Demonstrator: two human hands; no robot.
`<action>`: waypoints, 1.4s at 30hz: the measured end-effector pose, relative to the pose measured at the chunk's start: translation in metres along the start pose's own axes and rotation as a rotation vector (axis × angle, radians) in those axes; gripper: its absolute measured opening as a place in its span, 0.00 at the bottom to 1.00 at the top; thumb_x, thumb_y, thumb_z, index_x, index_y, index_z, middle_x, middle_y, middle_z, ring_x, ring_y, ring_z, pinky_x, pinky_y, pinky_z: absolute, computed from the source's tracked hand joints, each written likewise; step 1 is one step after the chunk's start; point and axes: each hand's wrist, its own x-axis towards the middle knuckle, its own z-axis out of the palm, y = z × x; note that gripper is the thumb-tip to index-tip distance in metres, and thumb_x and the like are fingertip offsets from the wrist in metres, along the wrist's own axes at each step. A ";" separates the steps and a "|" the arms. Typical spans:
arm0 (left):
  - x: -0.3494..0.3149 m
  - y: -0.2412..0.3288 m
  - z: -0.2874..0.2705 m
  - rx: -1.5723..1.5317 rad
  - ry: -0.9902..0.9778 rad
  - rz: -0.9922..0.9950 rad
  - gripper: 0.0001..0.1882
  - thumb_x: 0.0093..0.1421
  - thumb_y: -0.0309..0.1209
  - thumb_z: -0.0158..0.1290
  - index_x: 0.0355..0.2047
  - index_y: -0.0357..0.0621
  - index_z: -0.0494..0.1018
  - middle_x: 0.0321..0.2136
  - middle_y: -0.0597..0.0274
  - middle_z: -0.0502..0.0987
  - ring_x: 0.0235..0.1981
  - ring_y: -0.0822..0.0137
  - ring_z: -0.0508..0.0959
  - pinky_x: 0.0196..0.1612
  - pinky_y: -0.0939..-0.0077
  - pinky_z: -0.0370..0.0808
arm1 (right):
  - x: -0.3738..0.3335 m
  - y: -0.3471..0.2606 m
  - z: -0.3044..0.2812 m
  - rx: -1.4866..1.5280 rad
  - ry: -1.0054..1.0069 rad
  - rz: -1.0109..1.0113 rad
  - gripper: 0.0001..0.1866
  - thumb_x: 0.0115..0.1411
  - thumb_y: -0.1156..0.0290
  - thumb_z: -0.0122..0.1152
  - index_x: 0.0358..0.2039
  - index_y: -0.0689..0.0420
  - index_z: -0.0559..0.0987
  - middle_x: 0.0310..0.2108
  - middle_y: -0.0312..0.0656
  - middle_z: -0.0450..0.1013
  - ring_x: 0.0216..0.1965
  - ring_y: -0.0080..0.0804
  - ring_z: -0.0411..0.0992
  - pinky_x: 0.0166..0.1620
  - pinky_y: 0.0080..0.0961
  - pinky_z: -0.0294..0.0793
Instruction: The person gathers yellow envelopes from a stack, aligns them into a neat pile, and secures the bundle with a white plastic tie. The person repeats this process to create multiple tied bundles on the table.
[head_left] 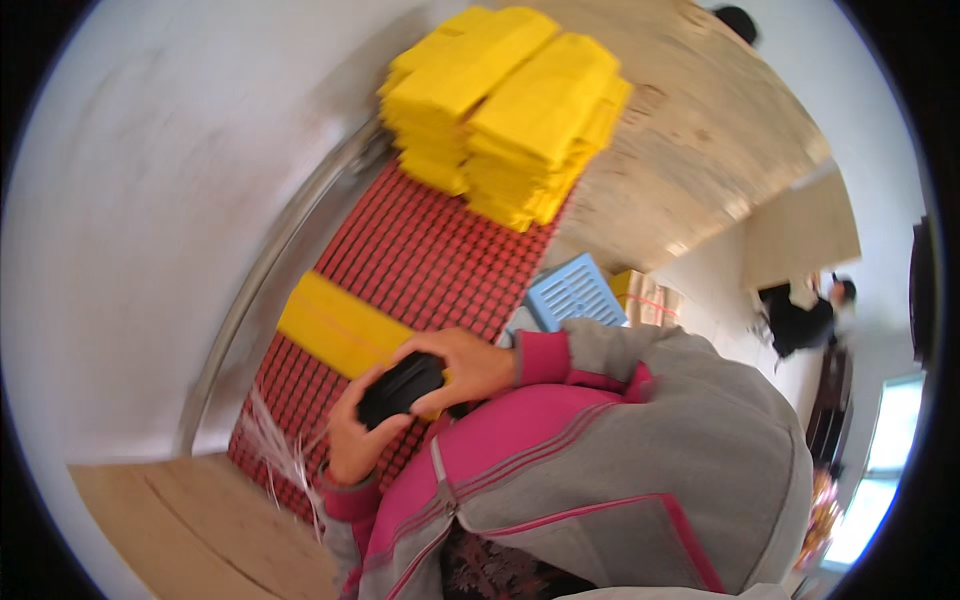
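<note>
Both hands hold a black boxy object with rounded edges, close in front of my body. My left hand is curled round its near left side, thumb along the lower edge. The fingers of my right hand wrap its far and right side. Its exact kind does not show. Just beyond it a yellow folded flat piece lies on a red and black checked mat. Part of the yellow piece is hidden behind my hands.
Two tall stacks of yellow folded pieces stand at the mat's far end. White strings hang at its near left. A curved metal rail runs along the wall. A blue slotted plastic crate is right. Another person is farther off.
</note>
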 end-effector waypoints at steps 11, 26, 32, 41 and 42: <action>-0.049 -0.042 0.010 0.105 0.084 0.019 0.33 0.48 0.41 0.66 0.52 0.36 0.71 0.43 0.48 0.77 0.45 0.53 0.78 0.49 0.67 0.73 | -0.008 0.007 0.035 0.223 -0.192 0.409 0.26 0.50 0.71 0.71 0.48 0.63 0.72 0.42 0.42 0.73 0.45 0.27 0.72 0.48 0.25 0.72; -0.102 -0.058 0.084 -0.206 0.588 -0.479 0.38 0.47 0.43 0.67 0.55 0.39 0.69 0.44 0.52 0.78 0.46 0.63 0.78 0.50 0.72 0.72 | 0.060 0.075 0.054 0.136 -0.988 0.233 0.29 0.48 0.60 0.74 0.46 0.63 0.74 0.37 0.45 0.76 0.40 0.32 0.75 0.45 0.26 0.73; -0.113 -0.048 0.136 -0.096 0.765 -0.623 0.37 0.49 0.41 0.67 0.57 0.39 0.68 0.47 0.52 0.77 0.49 0.63 0.76 0.52 0.71 0.71 | 0.066 0.088 0.072 0.134 -1.332 0.125 0.30 0.48 0.56 0.74 0.45 0.62 0.75 0.37 0.47 0.76 0.40 0.36 0.76 0.44 0.29 0.74; -0.105 -0.049 0.153 -0.126 0.800 -0.611 0.36 0.49 0.41 0.65 0.57 0.40 0.68 0.45 0.49 0.77 0.46 0.59 0.78 0.51 0.70 0.73 | 0.045 0.093 0.057 0.120 -1.243 0.116 0.29 0.48 0.55 0.74 0.43 0.63 0.76 0.36 0.48 0.76 0.39 0.36 0.77 0.42 0.29 0.75; -0.103 -0.050 0.150 -0.098 0.764 -0.607 0.37 0.49 0.42 0.65 0.57 0.40 0.68 0.45 0.49 0.77 0.46 0.59 0.78 0.51 0.70 0.73 | 0.041 0.094 0.053 0.130 -1.195 0.132 0.30 0.48 0.55 0.74 0.43 0.63 0.76 0.36 0.48 0.76 0.39 0.36 0.77 0.42 0.29 0.75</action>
